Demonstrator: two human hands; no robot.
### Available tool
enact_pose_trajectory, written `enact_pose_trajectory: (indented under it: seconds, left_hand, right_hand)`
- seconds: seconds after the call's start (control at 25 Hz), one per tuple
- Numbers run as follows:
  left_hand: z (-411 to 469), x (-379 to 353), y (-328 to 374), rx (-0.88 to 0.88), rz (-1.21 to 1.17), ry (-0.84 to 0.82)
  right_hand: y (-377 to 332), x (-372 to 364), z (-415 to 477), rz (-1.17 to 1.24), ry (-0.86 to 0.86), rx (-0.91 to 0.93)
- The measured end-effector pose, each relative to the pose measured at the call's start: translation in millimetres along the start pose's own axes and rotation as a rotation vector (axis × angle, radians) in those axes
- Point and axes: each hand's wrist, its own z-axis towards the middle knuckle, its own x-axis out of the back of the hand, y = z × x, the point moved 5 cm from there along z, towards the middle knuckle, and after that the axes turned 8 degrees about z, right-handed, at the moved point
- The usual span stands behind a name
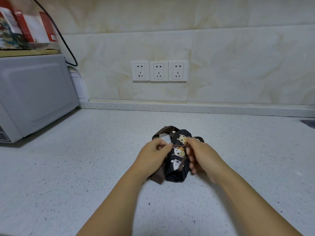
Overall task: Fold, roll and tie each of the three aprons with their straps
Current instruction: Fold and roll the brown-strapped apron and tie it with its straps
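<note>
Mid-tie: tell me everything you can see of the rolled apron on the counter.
The apron is a tight roll of dark, thin-looking fabric printed with cartoon animal faces. It lies on the speckled countertop, long axis pointing away. Brown straps loop out at its far end, and a wider brown band trails at its near left. One thin strap crosses its middle, pinched by the left hand and right hand, one either side.

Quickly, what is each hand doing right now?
Left hand: pinches the brown strap of the rolled apron.
Right hand: pinches the strap's other end.
</note>
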Motion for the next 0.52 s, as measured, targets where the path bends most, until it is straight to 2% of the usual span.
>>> enact_pose_trajectory:
  seconds: [0.08, 0.16, 0.24, 0.36, 0.52]
  left_hand:
    - [0, -3, 4, -0.035, 0.065, -0.016]
    - [-2, -4, 9, -0.072, 0.081, -0.005]
    - [-3, -4, 10, -0.052, -0.078, -0.039]
    - [-3, -7, 15, 0.054, -0.480, -0.071]
    - [-5, -12, 16, 0.175, -0.621, 0.008]
  right_hand:
    - [-4, -2, -2, -0.187, 0.030, 0.053]
    - [-4, -6, -3, -0.183, 0.019, 0.137]
    - [-2, -7, -4, -0.017, -0.016, 0.143]
    - [-2, -10, -1, 0.264, 0.005, 0.128]
    - [2, -17, 0, 0.556, 0.055, 0.027]
